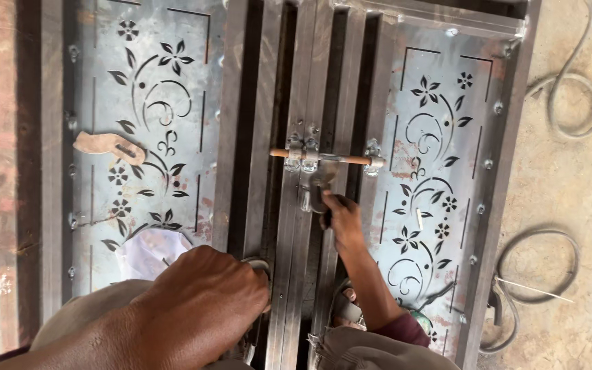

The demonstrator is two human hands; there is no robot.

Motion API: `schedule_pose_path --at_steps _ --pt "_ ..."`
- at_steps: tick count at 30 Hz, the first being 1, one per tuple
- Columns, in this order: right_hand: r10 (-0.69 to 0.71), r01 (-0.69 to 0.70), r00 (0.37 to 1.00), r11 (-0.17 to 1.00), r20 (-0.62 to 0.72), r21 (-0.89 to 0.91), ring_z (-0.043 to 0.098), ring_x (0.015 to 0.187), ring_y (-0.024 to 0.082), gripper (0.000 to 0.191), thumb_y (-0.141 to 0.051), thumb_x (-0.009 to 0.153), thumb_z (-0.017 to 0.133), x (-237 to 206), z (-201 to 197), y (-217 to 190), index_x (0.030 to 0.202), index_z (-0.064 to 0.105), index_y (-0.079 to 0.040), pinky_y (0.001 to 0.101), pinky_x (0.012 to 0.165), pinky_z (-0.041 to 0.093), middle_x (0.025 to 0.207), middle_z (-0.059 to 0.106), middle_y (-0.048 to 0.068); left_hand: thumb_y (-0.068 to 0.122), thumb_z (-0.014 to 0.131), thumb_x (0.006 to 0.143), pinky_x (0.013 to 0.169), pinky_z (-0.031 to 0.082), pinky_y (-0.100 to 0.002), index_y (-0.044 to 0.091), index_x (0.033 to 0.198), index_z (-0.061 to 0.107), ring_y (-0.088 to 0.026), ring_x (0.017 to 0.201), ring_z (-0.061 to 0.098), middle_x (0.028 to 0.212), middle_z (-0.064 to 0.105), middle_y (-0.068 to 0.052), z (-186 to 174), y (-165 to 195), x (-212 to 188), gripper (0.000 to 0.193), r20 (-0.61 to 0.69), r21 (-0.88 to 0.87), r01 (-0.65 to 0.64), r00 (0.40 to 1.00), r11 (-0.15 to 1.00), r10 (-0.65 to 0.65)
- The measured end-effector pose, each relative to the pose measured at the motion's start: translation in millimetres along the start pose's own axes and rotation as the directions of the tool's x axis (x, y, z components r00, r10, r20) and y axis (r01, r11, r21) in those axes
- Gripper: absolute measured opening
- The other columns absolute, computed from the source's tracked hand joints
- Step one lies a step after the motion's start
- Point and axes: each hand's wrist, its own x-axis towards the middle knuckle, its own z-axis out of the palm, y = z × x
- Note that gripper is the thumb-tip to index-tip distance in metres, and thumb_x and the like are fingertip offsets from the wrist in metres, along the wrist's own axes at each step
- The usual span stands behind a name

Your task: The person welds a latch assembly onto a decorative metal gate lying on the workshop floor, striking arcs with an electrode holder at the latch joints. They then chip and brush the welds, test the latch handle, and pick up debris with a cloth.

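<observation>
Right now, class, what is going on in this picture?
A person crouches over a metal double gate lying flat on a concrete floor. The right hand grips the hasp of the sliding bolt at the gate's middle. The left hand, close to the camera, rests by the centre frame bars. A sandal lies on the left flower-cut panel, and cables coil on the floor.

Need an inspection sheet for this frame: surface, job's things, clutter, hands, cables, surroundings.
Surface: steel double gate lying flat, floral cut-outs, rust patches.
Job's things: slide bolt across the centre seam; latch plate below it.
Clutter: cut metal scrap and pale sheet on the left panel.
Hands: right hand on a dark tool at the latch; left hand by a metal piece, grip unclear.
Cables: loops on the floor.
Surroundings: concrete floor.
</observation>
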Motion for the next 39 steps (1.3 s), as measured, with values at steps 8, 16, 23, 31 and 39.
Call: schedule_pose_path --at_steps 8,16,23,31,39 --pt "-0.127 0.133 0.98 0.991 -0.156 0.028 0.049 0.05 0.016 0.025 -0.023 0.097 0.066 3 -47 -13 0.091 0.069 0.001 0.034 0.048 0.038 0.072 0.062 0.005 -0.001 0.06 0.078 0.052 0.056 -0.044 0.0 0.065 0.061 -0.025 0.055 0.067 0.057 0.061 -0.014 15 3 -17 0.014 0.123 -0.054 0.086 0.989 0.995 -0.079" --pt "-0.446 0.295 0.873 0.804 -0.195 -0.516 0.055 0.054 0.016 0.042 -0.034 0.106 0.052 7 -24 -7 0.097 0.071 0.002 0.0335 0.051 0.043 0.066 0.064 0.01 -0.005 0.061 0.07 0.049 0.05 -0.046 0.006 0.054 0.059 -0.025 0.05 0.06 0.05 0.055 -0.013 5 15 16 0.019 0.002 -0.008 -0.008 1.0 1.0 0.008" --pt "-0.146 0.141 0.976 0.989 -0.161 -0.043 0.065 0.067 0.018 0.028 -0.022 0.1 0.061 2 -43 9 0.106 0.073 0.002 0.0353 0.056 0.054 0.085 0.072 0.011 0.001 0.055 0.091 0.054 0.054 -0.042 0.006 0.065 0.059 -0.021 0.051 0.061 0.057 0.056 -0.01 2 14 1 0.027 0.047 -0.029 0.051 0.998 0.998 -0.05" --pt "-0.415 0.27 0.896 0.79 -0.157 -0.55 0.067 0.073 0.017 0.028 -0.018 0.096 0.07 -9 -31 12 0.11 0.077 0.005 0.0371 0.07 0.053 0.086 0.076 0.009 0.003 0.06 0.087 0.056 0.054 -0.044 0.005 0.065 0.064 -0.023 0.058 0.065 0.06 0.06 -0.012 15 21 -11 0.022 0.001 0.032 0.035 0.999 0.999 -0.035" --pt "-0.636 0.4 0.772 0.48 0.004 -0.781 0.075 0.088 0.032 0.025 -0.032 0.095 0.069 -20 -6 -5 0.105 0.078 -0.011 0.0416 0.077 0.057 0.101 0.077 0.013 -0.009 0.052 0.091 0.051 0.056 -0.036 0.01 0.065 0.06 -0.014 0.045 0.053 0.056 0.054 -0.006 -2 17 -10 0.033 0.061 -0.018 0.136 0.989 0.991 -0.135"
